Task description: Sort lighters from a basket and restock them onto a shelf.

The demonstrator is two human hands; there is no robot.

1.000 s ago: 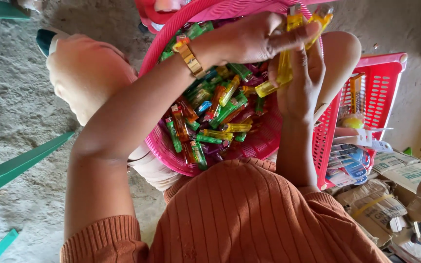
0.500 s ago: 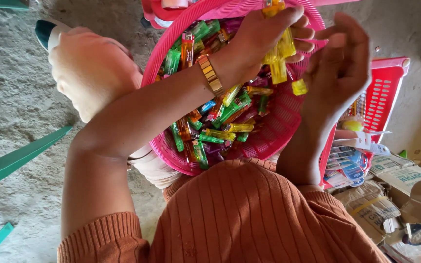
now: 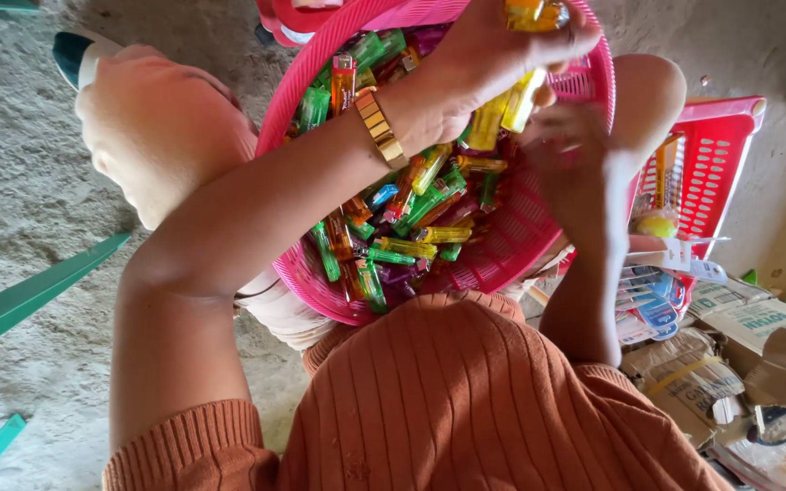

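Two hands over pink basket (image 3: 320, 282); left hand (image 3: 493, 55) pinching yellow lighters (image 3: 502, 109), right hand (image 3: 575, 173) blurred, grip unclear; sandy floor (image 3: 20, 209).

Floor: bare grey concrete (image 3: 20, 182) under me.
Crate: red plastic basket (image 3: 720, 173) at my right, on its side.
Boxes: torn cardboard cartons (image 3: 757, 355) beside it.
Chair: green plastic legs (image 3: 29, 291) at my left.

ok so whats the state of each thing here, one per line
pink basket: on the lap, heaped with lighters
lighters: loose, mixed colours
yellow lighters: bunched in the left hand
left hand: closed on them
right hand: blurred, over the basket
red crate: upright beside the knee
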